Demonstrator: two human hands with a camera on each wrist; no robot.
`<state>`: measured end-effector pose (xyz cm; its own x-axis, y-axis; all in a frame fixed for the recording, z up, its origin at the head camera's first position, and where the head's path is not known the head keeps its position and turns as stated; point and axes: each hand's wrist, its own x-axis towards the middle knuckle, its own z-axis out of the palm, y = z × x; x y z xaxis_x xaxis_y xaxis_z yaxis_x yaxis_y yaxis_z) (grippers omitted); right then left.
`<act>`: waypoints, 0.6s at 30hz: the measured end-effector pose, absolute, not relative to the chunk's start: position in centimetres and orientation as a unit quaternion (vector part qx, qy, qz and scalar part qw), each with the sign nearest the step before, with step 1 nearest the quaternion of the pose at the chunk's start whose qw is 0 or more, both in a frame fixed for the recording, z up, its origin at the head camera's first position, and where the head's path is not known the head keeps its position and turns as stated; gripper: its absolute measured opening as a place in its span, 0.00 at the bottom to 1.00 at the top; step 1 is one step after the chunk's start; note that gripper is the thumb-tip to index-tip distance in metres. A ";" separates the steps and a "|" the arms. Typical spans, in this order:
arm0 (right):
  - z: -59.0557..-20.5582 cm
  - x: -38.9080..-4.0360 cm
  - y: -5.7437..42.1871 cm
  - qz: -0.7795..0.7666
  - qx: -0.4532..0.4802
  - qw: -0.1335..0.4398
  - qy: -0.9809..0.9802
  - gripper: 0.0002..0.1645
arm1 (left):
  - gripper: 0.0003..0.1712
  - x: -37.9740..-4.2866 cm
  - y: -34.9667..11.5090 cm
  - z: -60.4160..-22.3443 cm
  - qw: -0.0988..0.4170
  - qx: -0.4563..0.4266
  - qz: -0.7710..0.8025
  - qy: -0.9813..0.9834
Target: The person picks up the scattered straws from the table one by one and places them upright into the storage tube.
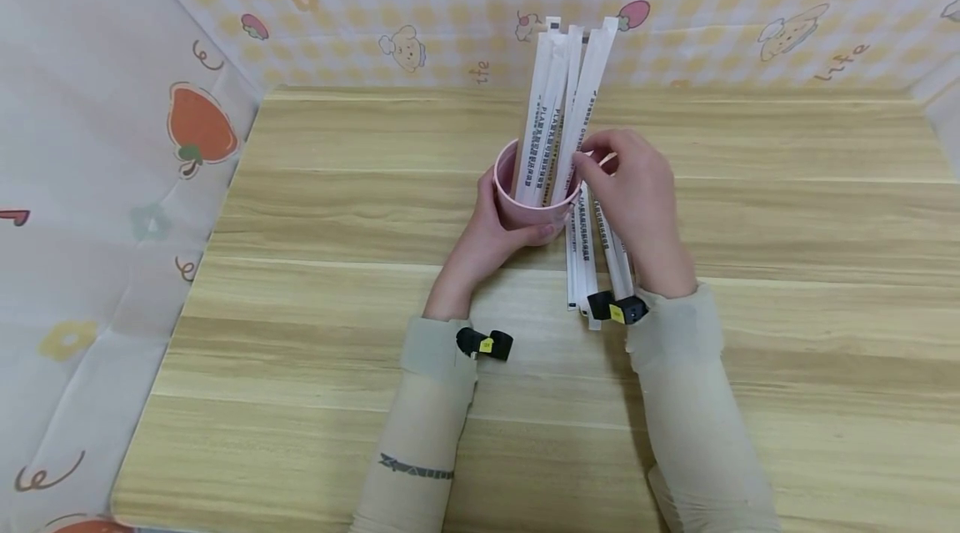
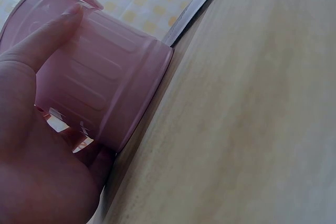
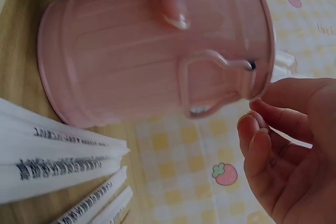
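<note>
A pink metal pail [image 1: 536,216] with a small side handle [image 3: 186,85] stands on the wooden table. Several paper-wrapped straws [image 1: 551,116] stand in it, leaning slightly apart and rising well above its rim. My left hand [image 1: 495,224] grips the pail around its side, thumb across the front, as the left wrist view also shows. At the rim's right side is my right hand [image 1: 637,183], fingers bent, thumb tip beside the straws. Whether it pinches a straw or the rim is hidden. More wrapped straws [image 1: 581,253] lie on the table below the right hand.
The wooden table [image 1: 315,333] runs back to a yellow checked cloth [image 1: 450,7] behind the pail. On the left hangs a white cloth [image 1: 82,266] with printed strawberries. A small black camera [image 1: 618,309] on the right wrist sits above the lying straws.
</note>
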<state>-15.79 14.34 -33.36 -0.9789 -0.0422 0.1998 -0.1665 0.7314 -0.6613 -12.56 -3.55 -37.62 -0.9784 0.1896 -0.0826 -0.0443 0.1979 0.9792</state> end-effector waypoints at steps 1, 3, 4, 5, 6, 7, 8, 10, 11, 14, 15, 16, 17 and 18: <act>-33.3 -15.8 14.5 0.364 0.053 0.084 -0.926 0.17 | 0.60 -12.6 -3.6 -37.6 0.091 0.049 0.632 0.768; -33.2 -15.8 15.0 0.370 0.041 0.081 -0.925 0.18 | 0.61 -12.6 -3.6 -37.6 0.090 0.051 0.634 0.767; -33.1 -15.8 15.2 0.373 0.033 0.080 -0.924 0.19 | 0.61 -12.6 -3.6 -37.6 0.090 0.052 0.634 0.766; -33.0 -15.8 15.5 0.375 0.026 0.080 -0.923 0.19 | 0.61 -12.6 -3.6 -37.6 0.089 0.052 0.634 0.766; -33.0 -15.8 15.8 0.379 0.020 0.079 -0.922 0.20 | 0.61 -12.6 -3.6 -37.6 0.089 0.053 0.634 0.766; -33.0 -15.9 16.0 0.381 0.012 0.077 -0.921 0.20 | 0.61 -12.7 -3.6 -37.6 0.089 0.053 0.633 0.767; -33.0 -15.9 16.3 0.382 0.006 0.074 -0.921 0.21 | 0.61 -12.7 -3.6 -37.6 0.089 0.052 0.633 0.767; -33.0 -16.0 16.8 0.388 -0.006 0.063 -0.919 0.22 | 0.61 -12.7 -3.6 -37.6 0.088 0.052 0.634 0.767; -33.1 -16.1 17.1 0.390 -0.011 0.057 -0.919 0.22 | 0.61 -12.7 -3.6 -37.6 0.087 0.052 0.634 0.767; -33.5 -16.2 17.7 0.393 -0.028 0.028 -0.919 0.25 | 0.61 -12.7 -3.6 -37.6 0.086 0.056 0.632 0.768; -33.6 -16.2 17.9 0.394 -0.032 0.018 -0.918 0.26 | 0.61 -12.6 -3.6 -37.6 0.086 0.057 0.631 0.769; -33.8 -16.2 18.0 0.390 -0.037 0.006 -0.920 0.27 | 0.61 -12.6 -3.6 -37.6 0.086 0.058 0.629 0.770; -33.9 -16.2 18.2 0.386 -0.039 -0.005 -0.922 0.28 | 0.61 -12.6 -3.6 -37.6 0.087 0.058 0.627 0.772; -34.1 -16.3 18.3 0.382 -0.042 -0.017 -0.923 0.29 | 0.61 -12.5 -3.6 -37.6 0.089 0.056 0.626 0.773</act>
